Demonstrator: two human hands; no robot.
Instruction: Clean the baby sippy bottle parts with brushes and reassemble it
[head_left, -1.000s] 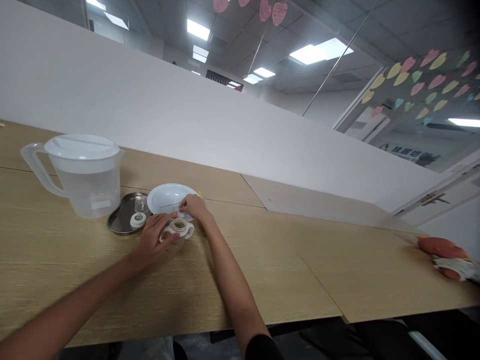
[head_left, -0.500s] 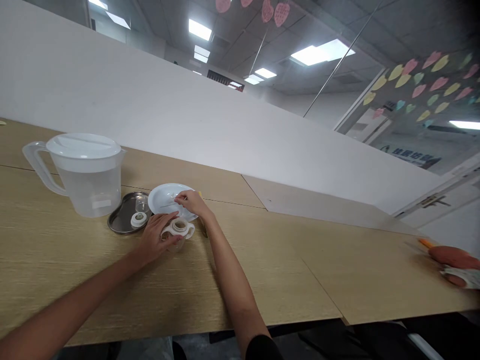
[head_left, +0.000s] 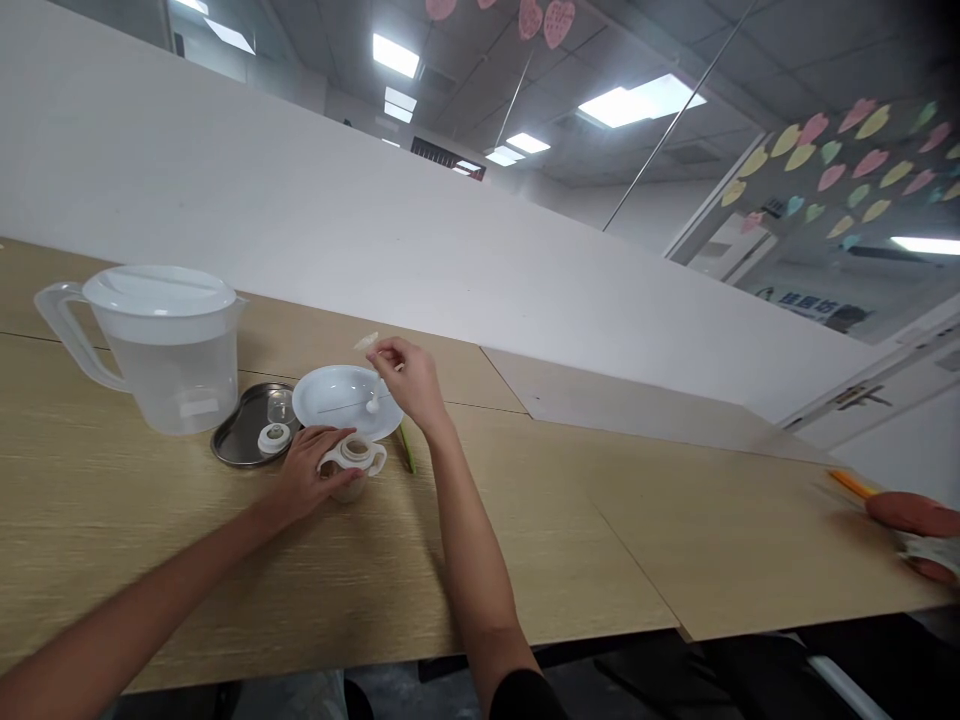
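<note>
My left hand (head_left: 319, 468) is closed around the side of a baby bottle (head_left: 352, 487) standing on the table, its top uncapped and a white two-handled collar around its neck. My right hand (head_left: 409, 378) is raised over the right part of a white bowl (head_left: 311, 405), pinching a drinking straw (head_left: 373, 404) with a white weighted end that hangs over the bowl. A translucent tip shows beyond the fingers; the middle of the straw is hidden by them. Left of the bowl, a kidney-shaped metal tray (head_left: 238, 440) holds a white ring cap (head_left: 274, 438) and a small clear cover (head_left: 280, 406).
A large lidded plastic pitcher (head_left: 176, 365) stands behind the tray on the left. Beside the bowl lies a thin green stick (head_left: 408, 448). Reddish-orange objects (head_left: 911, 515) sit at the table's far right, and a white partition (head_left: 420, 250) runs along the back.
My right hand has risen from beside the bottle's mouth, up and to the right, lifting the straw out over the bowl. My left hand has kept its hold on the bottle.
</note>
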